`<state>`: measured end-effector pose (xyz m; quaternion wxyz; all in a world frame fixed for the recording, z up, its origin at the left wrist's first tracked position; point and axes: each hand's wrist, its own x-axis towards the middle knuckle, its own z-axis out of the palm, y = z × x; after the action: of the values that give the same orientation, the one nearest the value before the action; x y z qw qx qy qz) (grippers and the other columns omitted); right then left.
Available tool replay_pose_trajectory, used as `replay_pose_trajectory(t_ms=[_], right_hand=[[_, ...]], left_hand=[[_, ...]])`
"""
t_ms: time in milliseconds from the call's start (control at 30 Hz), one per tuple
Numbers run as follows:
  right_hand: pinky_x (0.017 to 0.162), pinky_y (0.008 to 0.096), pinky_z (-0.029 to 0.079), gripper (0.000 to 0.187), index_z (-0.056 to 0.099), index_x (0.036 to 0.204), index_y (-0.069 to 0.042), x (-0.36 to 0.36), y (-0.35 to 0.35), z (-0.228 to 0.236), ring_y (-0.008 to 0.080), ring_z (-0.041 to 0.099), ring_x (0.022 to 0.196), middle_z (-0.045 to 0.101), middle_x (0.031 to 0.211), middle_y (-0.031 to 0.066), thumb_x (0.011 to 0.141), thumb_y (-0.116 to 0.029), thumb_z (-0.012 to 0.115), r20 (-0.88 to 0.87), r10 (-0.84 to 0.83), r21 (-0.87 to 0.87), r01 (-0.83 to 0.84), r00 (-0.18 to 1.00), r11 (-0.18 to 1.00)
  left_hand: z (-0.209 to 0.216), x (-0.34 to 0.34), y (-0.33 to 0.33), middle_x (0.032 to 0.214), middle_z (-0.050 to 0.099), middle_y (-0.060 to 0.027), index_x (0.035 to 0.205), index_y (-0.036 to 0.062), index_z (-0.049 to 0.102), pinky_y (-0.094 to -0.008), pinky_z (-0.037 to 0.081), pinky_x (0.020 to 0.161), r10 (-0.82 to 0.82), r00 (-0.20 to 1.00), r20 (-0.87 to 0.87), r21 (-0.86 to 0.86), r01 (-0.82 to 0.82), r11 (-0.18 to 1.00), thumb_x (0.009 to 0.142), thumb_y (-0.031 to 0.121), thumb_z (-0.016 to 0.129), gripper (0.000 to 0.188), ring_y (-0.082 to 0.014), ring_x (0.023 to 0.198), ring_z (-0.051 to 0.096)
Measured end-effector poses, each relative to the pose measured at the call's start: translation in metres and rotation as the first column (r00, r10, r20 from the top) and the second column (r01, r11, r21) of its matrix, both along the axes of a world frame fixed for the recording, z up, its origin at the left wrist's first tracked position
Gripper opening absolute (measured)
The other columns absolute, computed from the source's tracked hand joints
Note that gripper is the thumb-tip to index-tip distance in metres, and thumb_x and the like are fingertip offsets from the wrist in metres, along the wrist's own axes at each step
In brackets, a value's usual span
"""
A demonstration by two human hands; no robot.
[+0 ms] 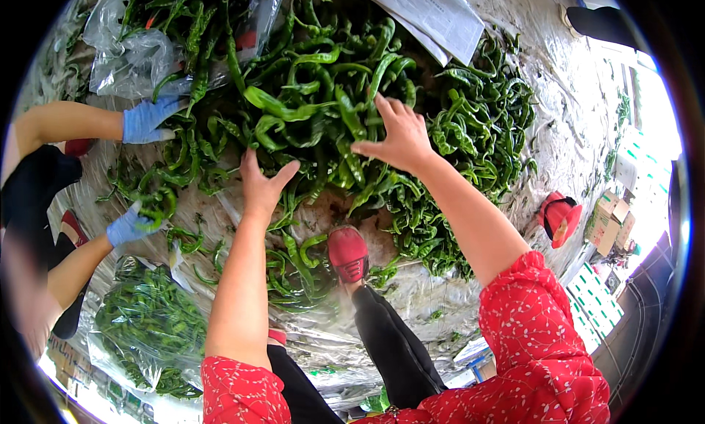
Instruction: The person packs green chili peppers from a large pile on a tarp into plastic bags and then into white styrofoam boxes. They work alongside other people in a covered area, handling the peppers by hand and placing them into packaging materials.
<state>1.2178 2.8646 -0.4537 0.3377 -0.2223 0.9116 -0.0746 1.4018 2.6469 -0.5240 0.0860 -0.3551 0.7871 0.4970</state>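
A wide heap of long, twisted green chili peppers (301, 113) lies in front of me. My left hand (264, 189) is at the heap's near edge, thumb and fingers apart, with nothing in its grasp. Farther right, my right hand (400, 139) rests against the peppers with its thumb stretched left and its fingers spread. Its fingertips touch or nearly touch a curved pepper; the contact is partly hidden. Beneath my hands, my red shoe (347, 249) stands among scattered peppers.
At the left, a person in blue gloves (143, 121) handles peppers. A clear plastic bag (139, 60) lies behind that person's hand; another bag full of peppers (150, 317) sits near left. Printed paper (429, 16) is at the far edge. A red cap (560, 219) and cardboard boxes (608, 222) are right.
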Motion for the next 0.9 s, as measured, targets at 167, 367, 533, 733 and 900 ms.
replay_pose_trajectory(t_ms=[167, 367, 533, 733, 900], right_hand=[[0.105, 0.0427, 0.034, 0.114, 0.02, 0.144, -0.008, -0.044, 0.033, -0.012, 0.037, 0.04, 0.125, 0.037, 0.14, 0.0183, 0.06, -0.067, 0.071, -0.01, -0.262, -0.035, 0.261, 0.965, 0.965], [0.103, 0.0431, 0.036, 0.108, 0.023, 0.145, -0.014, 0.001, -0.035, -0.007, 0.0312, 0.045, 0.123, 0.044, 0.133, 0.0155, 0.062, -0.063, 0.072, 0.255, -0.176, -0.084, 0.203, 0.951, 0.976], [0.11, 0.0405, 0.026, 0.112, 0.02, 0.144, -0.006, 0.028, -0.033, -0.021, 0.0335, 0.032, 0.132, 0.029, 0.144, 0.0208, 0.062, -0.053, 0.079, 0.29, -0.19, -0.317, 0.282, 0.938, 0.905], [0.109, 0.0399, 0.028, 0.111, 0.021, 0.144, -0.003, 0.039, -0.088, -0.021, 0.032, 0.035, 0.131, 0.033, 0.142, 0.0217, 0.063, -0.053, 0.079, 0.277, -0.279, -0.133, 0.325, 0.919, 0.936], [0.108, 0.0425, 0.03, 0.109, 0.021, 0.144, -0.009, 0.087, -0.051, -0.016, 0.0362, 0.036, 0.13, 0.034, 0.14, 0.0226, 0.062, -0.049, 0.08, 0.466, -0.187, -0.332, 0.366, 0.865, 0.869]], left_hand=[[0.014, -0.02, -0.031, 0.135, 0.042, -0.0099, 0.141, 0.0059, 0.023, -0.0373, 0.038, 0.095, 0.239, 0.966, 0.099, 0.335, -0.259, 0.906, 0.073, 0.033, 0.077, 0.091, -0.0221, 0.117, 0.045], [0.029, -0.033, -0.018, 0.14, 0.037, -0.0072, 0.144, 0.0155, 0.022, -0.0477, 0.035, 0.092, 0.328, 0.897, 0.296, 0.5, -0.438, 0.747, 0.069, 0.05, 0.075, 0.098, -0.0254, 0.124, 0.038], [0.025, -0.017, -0.026, 0.132, 0.046, -0.0107, 0.142, 0.0057, 0.023, -0.0358, 0.032, 0.1, 0.226, 0.957, 0.184, 0.604, -0.291, 0.742, 0.066, 0.041, 0.082, 0.102, -0.0225, 0.121, 0.042], [0.028, -0.026, -0.025, 0.127, 0.05, -0.0105, 0.138, 0.0031, 0.03, -0.0342, 0.032, 0.101, 0.298, 0.927, 0.228, 0.612, -0.374, 0.697, 0.069, 0.034, 0.081, 0.09, -0.0211, 0.117, 0.046], [0.047, 0.039, 0.005, 0.122, 0.05, -0.0038, 0.139, 0.0086, 0.028, -0.0341, 0.035, 0.1, 0.234, 0.964, 0.13, 0.803, -0.241, 0.545, 0.069, 0.034, 0.081, 0.091, -0.0177, 0.116, 0.045]])
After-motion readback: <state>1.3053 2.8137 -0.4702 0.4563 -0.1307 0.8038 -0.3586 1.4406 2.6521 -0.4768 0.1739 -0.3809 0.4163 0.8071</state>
